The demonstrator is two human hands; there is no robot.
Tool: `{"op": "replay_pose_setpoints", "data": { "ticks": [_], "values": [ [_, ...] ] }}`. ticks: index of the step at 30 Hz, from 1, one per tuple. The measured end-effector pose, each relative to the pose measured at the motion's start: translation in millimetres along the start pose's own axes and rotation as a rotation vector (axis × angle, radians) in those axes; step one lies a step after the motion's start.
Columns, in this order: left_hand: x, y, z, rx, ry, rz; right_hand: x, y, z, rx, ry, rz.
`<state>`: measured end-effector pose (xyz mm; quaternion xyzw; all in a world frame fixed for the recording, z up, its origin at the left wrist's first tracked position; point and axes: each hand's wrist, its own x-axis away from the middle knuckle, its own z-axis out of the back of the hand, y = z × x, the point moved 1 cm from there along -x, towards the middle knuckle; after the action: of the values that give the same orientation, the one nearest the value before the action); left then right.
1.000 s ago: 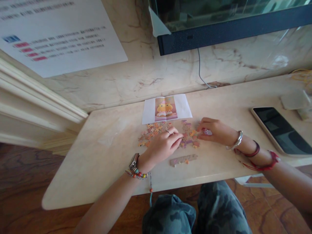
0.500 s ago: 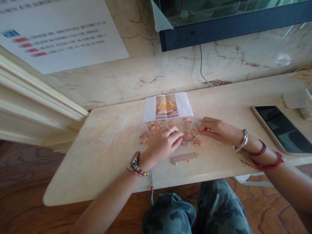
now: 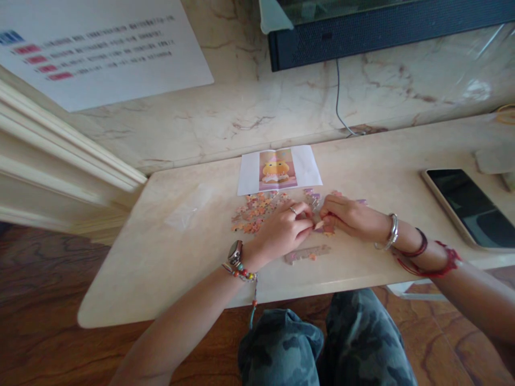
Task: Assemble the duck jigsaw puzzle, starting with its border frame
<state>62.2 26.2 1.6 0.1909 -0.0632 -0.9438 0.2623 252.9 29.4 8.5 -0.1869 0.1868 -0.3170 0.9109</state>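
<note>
Fingers (image 3: 306, 223) of left hand (image 3: 284, 233) and right hand (image 3: 356, 217) pinch a puzzle piece (image 3: 319, 224), a clear bag (image 3: 188, 208) lying left of loose pieces (image 3: 252, 212).

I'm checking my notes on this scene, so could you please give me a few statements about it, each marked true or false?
1. The printed picture lies between the loose puzzle pieces and the wall. True.
2. The clear plastic lies to the right of the loose puzzle pieces. False: it lies to their left.
3. The ring is on the right hand. False: it is on the left hand.
4. The joined strip lies on the table, nearer the person than the printed picture. True.
</note>
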Motion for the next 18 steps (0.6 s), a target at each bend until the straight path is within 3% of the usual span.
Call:
{"op": "replay_pose_setpoints", "data": {
  "ticks": [6,12,18],
  "values": [
    [0.3,5.8,4.2,-0.041,-0.063,-0.053,1.1,-0.3,-1.2,0.074,0.045,-0.005],
    [4.1,7.2,3.1,-0.055,-0.071,-0.045,10.1,-1.6,16.2,0.006,0.177,0.020],
    [2.2,3.4,-0.6,0.022,0.005,-0.020,21.2,-10.9,19.8,-0.024,-0.075,0.130]
  ]
}}
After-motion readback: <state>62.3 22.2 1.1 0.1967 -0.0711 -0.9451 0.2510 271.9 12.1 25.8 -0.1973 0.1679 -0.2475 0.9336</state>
